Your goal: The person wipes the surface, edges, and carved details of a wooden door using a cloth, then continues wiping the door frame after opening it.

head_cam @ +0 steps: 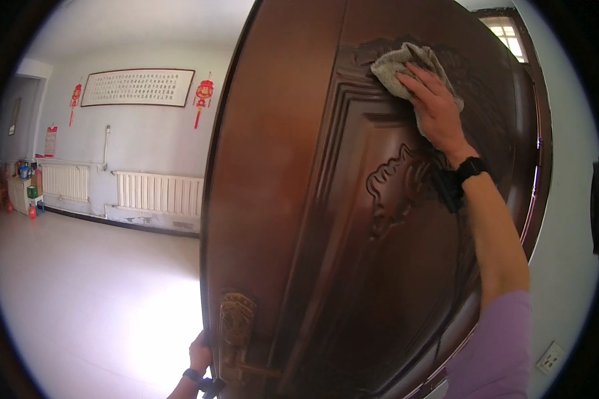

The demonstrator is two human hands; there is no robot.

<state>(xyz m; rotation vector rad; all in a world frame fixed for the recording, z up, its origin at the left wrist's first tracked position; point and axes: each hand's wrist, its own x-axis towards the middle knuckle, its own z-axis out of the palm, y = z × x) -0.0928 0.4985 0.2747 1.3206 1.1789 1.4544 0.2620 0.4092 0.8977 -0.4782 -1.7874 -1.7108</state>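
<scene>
A dark brown door with carved relief panels stands open before me. My right hand presses a grey-beige cloth flat against the carved moulding near the door's top. A black strap with a small dark device is on that wrist. Low on the left, my left hand is at the door's free edge, its fingers partly hidden behind it; a black band is on this wrist too. An ornate bronze-coloured handle plate with a lever handle sits just right of my left hand.
The door frame and a wall with a power socket are at the right. Beyond the door's left edge lies a shiny pale floor. White radiators line the far wall, below a framed scroll. A cabinet stands far left.
</scene>
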